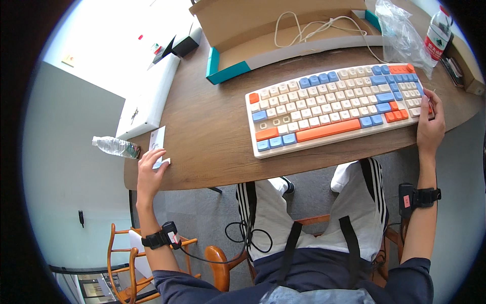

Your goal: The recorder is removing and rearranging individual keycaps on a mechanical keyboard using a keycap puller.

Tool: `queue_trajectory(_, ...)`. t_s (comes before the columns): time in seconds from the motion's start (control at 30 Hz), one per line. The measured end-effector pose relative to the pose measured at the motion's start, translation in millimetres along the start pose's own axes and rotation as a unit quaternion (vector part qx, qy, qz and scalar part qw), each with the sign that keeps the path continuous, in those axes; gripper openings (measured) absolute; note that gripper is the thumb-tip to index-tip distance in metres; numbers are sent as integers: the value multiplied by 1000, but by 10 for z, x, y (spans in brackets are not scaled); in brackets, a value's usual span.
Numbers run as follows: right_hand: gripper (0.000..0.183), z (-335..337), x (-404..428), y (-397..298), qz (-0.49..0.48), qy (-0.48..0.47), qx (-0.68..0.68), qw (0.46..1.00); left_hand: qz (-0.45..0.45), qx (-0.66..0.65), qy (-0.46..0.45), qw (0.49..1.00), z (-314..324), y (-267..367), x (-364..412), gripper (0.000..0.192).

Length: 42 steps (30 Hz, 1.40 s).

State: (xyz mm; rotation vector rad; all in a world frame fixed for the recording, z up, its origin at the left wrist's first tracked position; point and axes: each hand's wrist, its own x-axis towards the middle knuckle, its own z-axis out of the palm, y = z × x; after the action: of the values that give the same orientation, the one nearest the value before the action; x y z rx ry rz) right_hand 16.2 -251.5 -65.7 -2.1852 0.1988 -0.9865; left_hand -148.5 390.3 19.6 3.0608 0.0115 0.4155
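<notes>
A keyboard [322, 100] with cream, blue and orange keycaps lies on the wooden table [205, 133]. At its left side, several bare switch spots [276, 122] show without caps. My right hand [431, 121] holds the keyboard's lower right edge, thumb on the near side and fingers around the end. Over at the table's left end, my left hand [150, 173] reaches to a small white piece [167, 161] and a light blue piece [157, 165] by its thumb. Whether it grips either one is unclear. A printed white card [157, 137] lies just beyond those fingers.
Behind the keyboard stands an open cardboard box [243, 51] with a cream cable [322, 26] in it. A clear plastic bag [402, 34] and an upright bottle [436, 38] are at far right. On the left lie another bottle [117, 147] and a white foam-like slab [152, 98].
</notes>
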Motion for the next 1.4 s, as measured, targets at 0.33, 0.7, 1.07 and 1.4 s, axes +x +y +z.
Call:
queue_trajectory(0.33,31,-3,15,10,7,-1,5,1000,-69,-74,3,995,211,-177,10,22)
queue_trajectory(0.7,29,25,-19,-23,-7,19,9,1000,60,-341,77,935,425,1792,588,14)
queue_trajectory(1.07,28,11,-34,-146,-5,43,-15,999,150,-315,33,937,512,2420,936,10)
queue_trajectory(1.4,29,-11,-40,-186,21,28,-13,999,131,-335,30,933,508,2552,928,6)
